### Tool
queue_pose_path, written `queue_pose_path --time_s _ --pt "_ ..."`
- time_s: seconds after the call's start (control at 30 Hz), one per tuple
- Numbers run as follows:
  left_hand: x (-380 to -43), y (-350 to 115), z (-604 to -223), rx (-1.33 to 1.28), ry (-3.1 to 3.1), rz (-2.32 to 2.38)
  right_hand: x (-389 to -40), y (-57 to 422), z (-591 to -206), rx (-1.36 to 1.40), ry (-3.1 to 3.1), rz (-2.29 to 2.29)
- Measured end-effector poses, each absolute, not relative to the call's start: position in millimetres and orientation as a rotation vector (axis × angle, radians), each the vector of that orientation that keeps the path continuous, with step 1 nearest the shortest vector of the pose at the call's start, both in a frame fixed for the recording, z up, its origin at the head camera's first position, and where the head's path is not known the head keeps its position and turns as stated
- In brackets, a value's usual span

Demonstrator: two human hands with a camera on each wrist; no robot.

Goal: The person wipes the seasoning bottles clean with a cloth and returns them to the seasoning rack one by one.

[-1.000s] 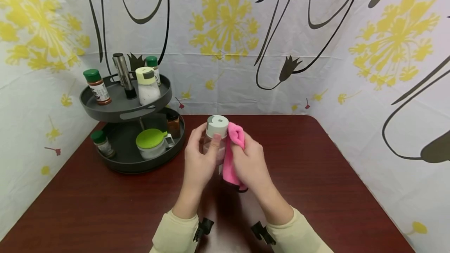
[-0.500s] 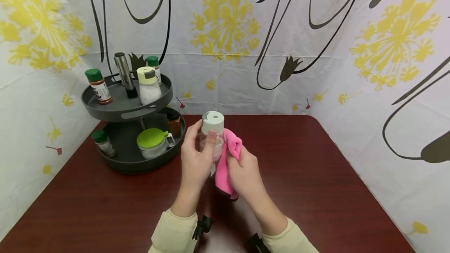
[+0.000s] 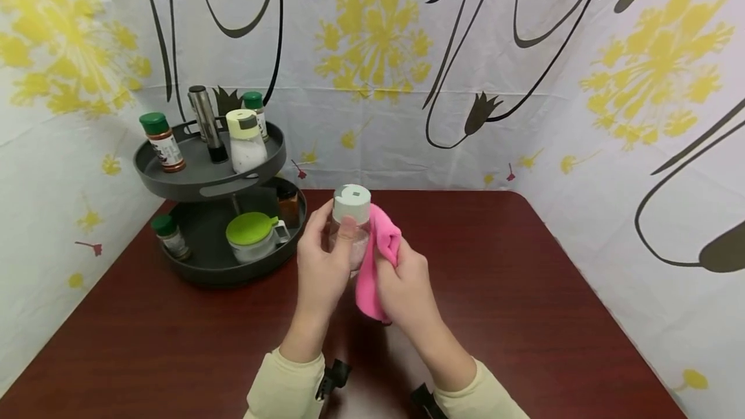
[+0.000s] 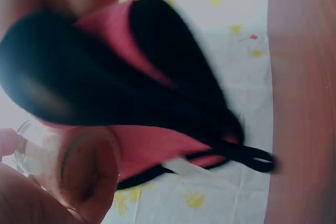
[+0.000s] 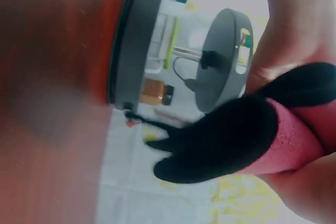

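My left hand (image 3: 323, 270) grips a clear shaker jar (image 3: 351, 241) with a pale lid, held upright above the table. The fingers wrap its far side and the thumb lies across the front. In my right hand (image 3: 405, 286) is a bunched pink cloth (image 3: 372, 283), pressed to the jar's right side. The left wrist view shows the jar's round glass base (image 4: 89, 166), with the cloth's dark edging (image 4: 178, 51) and a small loop beside it. The right wrist view has the cloth (image 5: 289, 140) pinched in the fingers, dark trim hanging down.
A two-tier grey turntable rack (image 3: 209, 186) stands at the back left. Its upper tier bears several seasoning bottles and a metal cylinder; below are a green-lidded pot (image 3: 251, 238) and smaller jars. Patterned fabric (image 3: 372, 134) closes off the back and sides of the brown table (image 3: 495, 315).
Both hands, with the jar and cloth, have shifted slightly left since a second ago. Against the jar, the cloth dipped and then rose a little. The rack's contents stay put.
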State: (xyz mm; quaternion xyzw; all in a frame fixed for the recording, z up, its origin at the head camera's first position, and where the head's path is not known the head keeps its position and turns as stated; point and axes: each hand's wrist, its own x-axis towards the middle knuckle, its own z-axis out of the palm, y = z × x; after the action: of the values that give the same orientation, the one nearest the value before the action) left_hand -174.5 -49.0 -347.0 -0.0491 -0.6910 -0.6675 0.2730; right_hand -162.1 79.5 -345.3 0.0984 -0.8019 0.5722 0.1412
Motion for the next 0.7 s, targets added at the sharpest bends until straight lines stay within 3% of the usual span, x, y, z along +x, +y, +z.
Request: queue_pose_path --time_s 0.37,0.53,0.7 --pt "-178 -46 -349 -0.044 -2.043 -1.66 -155 86 -328 0.239 -2.404 1.639" --pt "-177 -44 -350 -0.199 -2.049 -1.62 -160 90 -306 0.333 -2.167 1.62" --pt "-172 -45 -346 -0.27 -1.97 -1.632 -161 87 -320 0.394 -2.15 1.552"
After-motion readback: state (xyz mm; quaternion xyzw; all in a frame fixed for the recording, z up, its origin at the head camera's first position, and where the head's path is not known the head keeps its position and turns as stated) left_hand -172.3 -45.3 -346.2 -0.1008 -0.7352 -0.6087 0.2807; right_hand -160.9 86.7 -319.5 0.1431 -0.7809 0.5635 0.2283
